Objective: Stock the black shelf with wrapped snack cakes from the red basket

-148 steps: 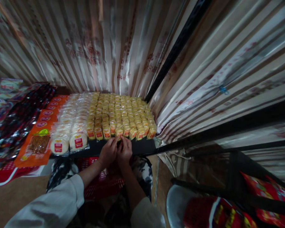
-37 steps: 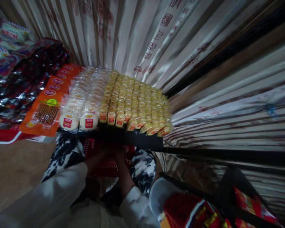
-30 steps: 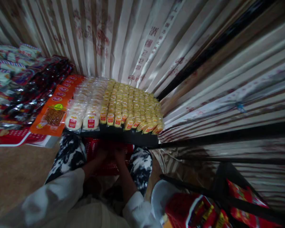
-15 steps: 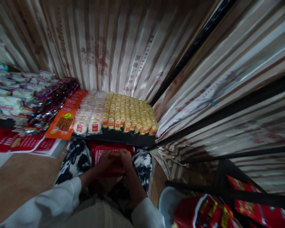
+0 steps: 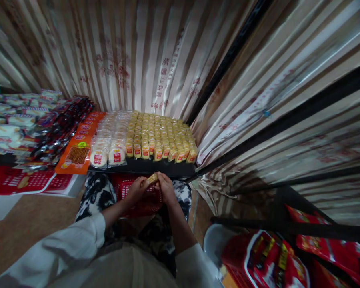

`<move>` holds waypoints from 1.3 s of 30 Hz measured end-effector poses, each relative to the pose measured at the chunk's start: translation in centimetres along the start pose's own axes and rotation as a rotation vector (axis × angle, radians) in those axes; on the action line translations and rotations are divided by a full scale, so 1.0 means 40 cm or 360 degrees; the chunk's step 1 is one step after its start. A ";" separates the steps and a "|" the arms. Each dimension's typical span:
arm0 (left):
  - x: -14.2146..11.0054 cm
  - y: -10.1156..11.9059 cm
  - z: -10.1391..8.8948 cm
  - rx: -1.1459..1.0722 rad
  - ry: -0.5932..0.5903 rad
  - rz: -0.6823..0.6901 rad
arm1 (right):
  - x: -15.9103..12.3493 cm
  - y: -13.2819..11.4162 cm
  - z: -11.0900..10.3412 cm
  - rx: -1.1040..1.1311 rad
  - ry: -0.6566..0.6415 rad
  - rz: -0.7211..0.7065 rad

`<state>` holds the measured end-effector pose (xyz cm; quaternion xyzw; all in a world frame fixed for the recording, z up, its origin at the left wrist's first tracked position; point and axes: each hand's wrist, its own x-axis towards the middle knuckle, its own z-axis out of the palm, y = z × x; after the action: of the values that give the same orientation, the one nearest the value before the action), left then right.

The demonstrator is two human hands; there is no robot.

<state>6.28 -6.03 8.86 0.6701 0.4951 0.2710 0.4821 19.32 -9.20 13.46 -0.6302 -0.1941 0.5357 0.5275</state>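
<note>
My left hand [image 5: 137, 189] and my right hand [image 5: 166, 188] are close together above a red plastic basket [image 5: 147, 207] between my knees. Between them is a small yellowish wrapped snack [image 5: 152, 179]. The left fingers close round one end; the right fingers pinch the other. Its label cannot be read. Just beyond, on the black shelf [image 5: 165, 168], several rows of similar yellow snack packs [image 5: 159, 140] are lined up. Left of these stand two rows of clear-wrapped round white crackers [image 5: 117, 154].
An orange snack bag [image 5: 78, 154], dark shiny packets [image 5: 58, 132] and white packets [image 5: 7, 136] lie along the shelf to the left. Striped curtains [image 5: 144, 52] and black bars [image 5: 288, 124] close in behind and right. Red snack bags [image 5: 327, 248] sit at the lower right.
My hands have risen slightly towards the shelf edge, and the snack is now tilted and more visible between them. The view has shifted a little; the shelf goods look unchanged.
</note>
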 end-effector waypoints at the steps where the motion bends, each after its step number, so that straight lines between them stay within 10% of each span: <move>1: 0.005 0.002 0.005 -0.0070 -0.0012 -0.0057 | 0.000 -0.002 -0.002 0.0026 -0.0015 0.0000; 11: 0.043 0.068 0.022 -0.0552 -0.0096 -0.0312 | 0.024 -0.021 -0.038 0.0245 0.0023 -0.0078; 29: 0.105 0.193 0.045 -0.0515 -0.0269 -0.0147 | 0.057 -0.082 -0.097 0.0614 0.0272 -0.0093; 39: 0.049 0.202 0.024 0.0941 -0.0037 0.1002 | 0.026 -0.106 -0.140 0.0549 0.0174 -0.0147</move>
<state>11.06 -4.95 15.63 0.9007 0.3175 0.2439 0.1688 25.98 -9.35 15.94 -0.5490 -0.0993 0.5012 0.6615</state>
